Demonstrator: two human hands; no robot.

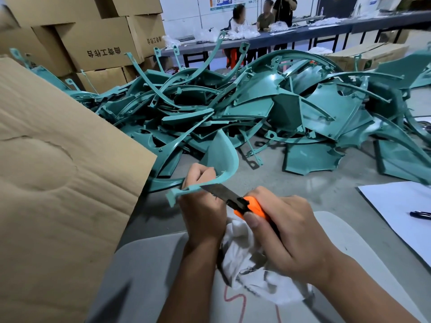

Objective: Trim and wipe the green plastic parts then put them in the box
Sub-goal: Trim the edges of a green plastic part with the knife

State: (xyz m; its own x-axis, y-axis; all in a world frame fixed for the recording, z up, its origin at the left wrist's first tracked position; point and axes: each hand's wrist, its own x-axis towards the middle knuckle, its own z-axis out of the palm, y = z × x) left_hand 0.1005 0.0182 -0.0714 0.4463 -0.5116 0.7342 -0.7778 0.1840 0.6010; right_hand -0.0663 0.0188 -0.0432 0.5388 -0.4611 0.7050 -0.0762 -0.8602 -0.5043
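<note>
Hands at centre foreground. The left hand (202, 201) is curled round a curved green plastic part (219, 159), gripping its narrow strip end near a small T-shaped tab that juts out to the left; the part's broad, shell-like end rises above the knuckles. The right hand (283, 229) is closed round an orange-handled utility knife (250, 206), thumb lying along the handle, and the extended steel blade touches the lower edge of the strip just beside the left fingers. Beneath both hands a crumpled white cloth (247, 264) lies on the person's lap.

At far left, the large brown cardboard flap of an open box (58, 171) fills the frame edge. Behind it stand stacked brown cardboard cartons (100, 43) with printed characters. Across the middle, on the grey concrete floor (303, 178), lies a tangled heap of green plastic parts (268, 106). At right, a white sheet (401, 210) carries a dark pen (419, 215). In the background, people sit at a long desk (314, 31).
</note>
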